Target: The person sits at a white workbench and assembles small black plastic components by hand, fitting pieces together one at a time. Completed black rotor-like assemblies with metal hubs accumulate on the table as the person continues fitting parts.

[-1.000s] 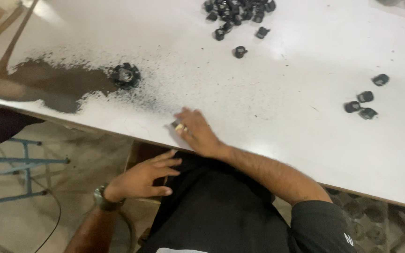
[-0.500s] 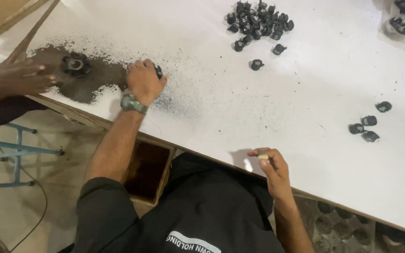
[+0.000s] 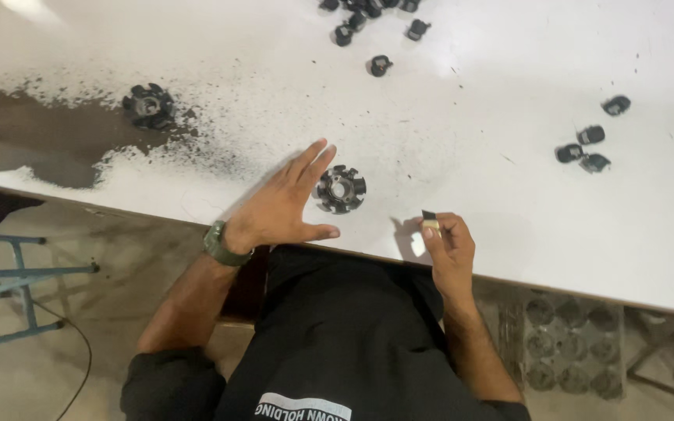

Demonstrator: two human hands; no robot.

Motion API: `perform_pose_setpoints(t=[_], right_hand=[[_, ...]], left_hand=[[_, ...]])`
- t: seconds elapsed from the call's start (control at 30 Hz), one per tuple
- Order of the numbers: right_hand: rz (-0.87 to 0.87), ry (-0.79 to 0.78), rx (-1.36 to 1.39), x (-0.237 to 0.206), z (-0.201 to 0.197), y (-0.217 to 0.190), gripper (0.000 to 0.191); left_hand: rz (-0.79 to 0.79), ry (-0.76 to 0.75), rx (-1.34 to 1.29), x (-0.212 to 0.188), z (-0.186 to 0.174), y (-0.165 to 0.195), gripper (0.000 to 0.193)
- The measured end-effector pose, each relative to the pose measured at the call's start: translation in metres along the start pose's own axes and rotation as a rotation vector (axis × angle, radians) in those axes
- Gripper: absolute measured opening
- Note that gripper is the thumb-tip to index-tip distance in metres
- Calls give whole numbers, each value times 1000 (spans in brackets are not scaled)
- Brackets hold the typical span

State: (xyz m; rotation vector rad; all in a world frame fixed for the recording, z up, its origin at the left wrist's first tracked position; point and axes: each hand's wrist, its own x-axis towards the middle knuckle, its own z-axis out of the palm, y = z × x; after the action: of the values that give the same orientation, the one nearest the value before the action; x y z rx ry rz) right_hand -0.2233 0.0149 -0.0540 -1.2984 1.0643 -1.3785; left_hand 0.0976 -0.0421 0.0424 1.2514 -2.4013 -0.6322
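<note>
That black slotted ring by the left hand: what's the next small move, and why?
Probably bring the right hand left, carrying its small black-and-tan piece to the slotted ring. The left hand lies open and flat beside the ring, seemingly touching its edge, with nothing between piece and ring on the white table. Whether the piece suits a slot is unclear.

— What's around the left hand [image 3: 278, 210]?
— A slotted black ring [image 3: 341, 189] just past its fingertips; bare table [image 3: 470, 101] beyond.
— And the right hand [image 3: 448, 248]?
— Open surface ahead; four small black parts [image 3: 587, 146] well off to its right.
</note>
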Motion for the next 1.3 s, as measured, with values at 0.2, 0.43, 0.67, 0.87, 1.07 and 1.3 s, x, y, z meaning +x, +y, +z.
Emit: perform_pose_setpoints(t=[0.2,0.43,0.67,0.87,1.07,1.3], right_hand=[[-29,140,-102,-2,2,2,16],[-51,171,-214,-14,7,-3,29],[41,132,-392,-12,18,-9,32],[-326,-9,-686,-9,25,-12,26],[-394,35,-797,-10,37,-22,24],[-378,0,-852,-3,41,-37,21]], left_hand=[[186,-93,85,55,37,3,110],[176,159,-2,43,93,47,108],[365,282,71,29,79,59,41],[82,139,-63,40,82,50,22],[10,275,-127,25,97,50,16],[6,372,-160,23,101,53,14]])
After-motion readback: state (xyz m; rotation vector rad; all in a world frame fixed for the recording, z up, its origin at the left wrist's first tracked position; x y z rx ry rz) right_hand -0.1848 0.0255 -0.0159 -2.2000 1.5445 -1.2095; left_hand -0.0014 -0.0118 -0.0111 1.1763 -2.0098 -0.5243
